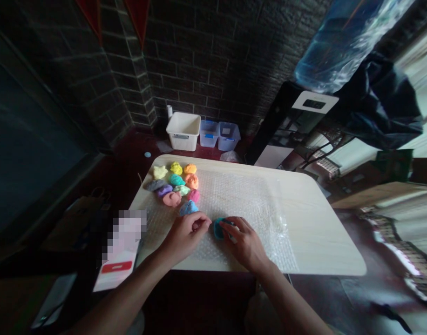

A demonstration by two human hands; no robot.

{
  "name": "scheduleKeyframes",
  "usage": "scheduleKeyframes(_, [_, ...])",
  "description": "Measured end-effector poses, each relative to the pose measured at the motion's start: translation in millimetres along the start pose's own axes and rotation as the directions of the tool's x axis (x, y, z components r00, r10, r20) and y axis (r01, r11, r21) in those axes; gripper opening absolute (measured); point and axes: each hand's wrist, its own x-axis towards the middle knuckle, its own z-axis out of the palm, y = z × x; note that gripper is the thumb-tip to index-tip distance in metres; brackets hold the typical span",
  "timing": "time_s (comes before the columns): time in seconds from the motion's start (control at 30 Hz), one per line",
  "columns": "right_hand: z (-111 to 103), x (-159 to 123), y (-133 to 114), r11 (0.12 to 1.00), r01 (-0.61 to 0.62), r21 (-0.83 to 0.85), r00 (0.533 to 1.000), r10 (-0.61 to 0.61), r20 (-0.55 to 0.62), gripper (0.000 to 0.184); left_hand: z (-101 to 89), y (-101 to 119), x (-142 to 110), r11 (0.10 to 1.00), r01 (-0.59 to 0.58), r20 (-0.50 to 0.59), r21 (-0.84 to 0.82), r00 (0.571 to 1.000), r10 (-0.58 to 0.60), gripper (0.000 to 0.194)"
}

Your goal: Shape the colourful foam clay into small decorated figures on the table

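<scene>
My right hand (246, 242) bends its fingers over a small teal rounded piece (218, 229) that looks like a shallow dish or pressed clay; its exact kind is unclear. Just to its left, my left hand (187, 235) is closed with thumb and fingertips together, and whatever may be between them is hidden. A blue lump of modelling clay (188, 207) sits right behind my left hand. Beyond it, several more lumps are grouped, among them a pink-brown one (172, 199), a purple one (164, 190), a teal one (176, 180) and an orange one (191, 181).
Bubble wrap (244, 200) covers the middle of the pale wooden table (325, 232). A white bin (184, 135) and two clear bluish boxes (228, 137) stand on the floor by the brick wall. A water dispenser (283, 125) rises at the back right.
</scene>
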Motion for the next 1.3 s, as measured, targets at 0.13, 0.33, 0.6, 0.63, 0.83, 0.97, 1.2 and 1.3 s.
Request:
scheduleKeyframes(0.13, [0, -1, 1, 1.000, 0.011, -0.005, 1.000, -0.011, 0.021, 0.035, 1.9, -1, 3, 1.000, 0.013, 0.001, -0.011, 1.000, -0.012, 0.026])
scheduleKeyframes(0.33, [2, -2, 2, 1.000, 0.010, 0.005, 1.000, -0.010, 0.012, 0.035, 6.1, -8, 5, 1.000, 0.019, -0.001, -0.010, 1.000, -0.019, 0.027])
scheduleKeyframes(0.6, [-12, 1, 2, 0.978, -0.122, 0.167, 0.990, 0.132, -0.050, 0.042, 2.1, -6, 3, 1.000, 0.018, -0.013, -0.009, 1.000, -0.018, 0.025])
scheduleKeyframes(0.63, [-15, 1, 7, 0.971, -0.149, 0.186, 0.982, 0.167, -0.088, 0.039, -0.5, -5, 3, 1.000, 0.014, -0.034, -0.010, 0.999, -0.014, 0.024])
scheduleKeyframes(0.83, [-33, 6, 48, 0.670, -0.448, 0.592, 0.669, 0.691, -0.275, 0.027, -22.5, 2, 2, 0.996, -0.042, -0.376, 0.082, 0.924, 0.070, 0.021])
scheduleKeyframes(0.97, [-38, 10, 61, 0.382, -0.378, 0.844, 0.441, 0.875, -0.199, 0.021, -39.1, 7, 6, 0.969, -0.060, -0.593, 0.242, 0.781, 0.196, 0.017])
scheduleKeyframes(1.2, [-37, 13, 59, 0.316, -0.333, 0.888, 0.421, 0.893, -0.160, 0.020, -54.5, 5, 11, 0.880, 0.047, -0.570, 0.473, 0.778, 0.264, 0.011])
scheduleKeyframes(1.3, [-36, 13, 57, 0.356, -0.339, 0.871, 0.457, 0.871, -0.179, 0.022, -47.2, 7, 8, 0.814, -0.057, -0.389, 0.578, 0.858, 0.335, 0.010])
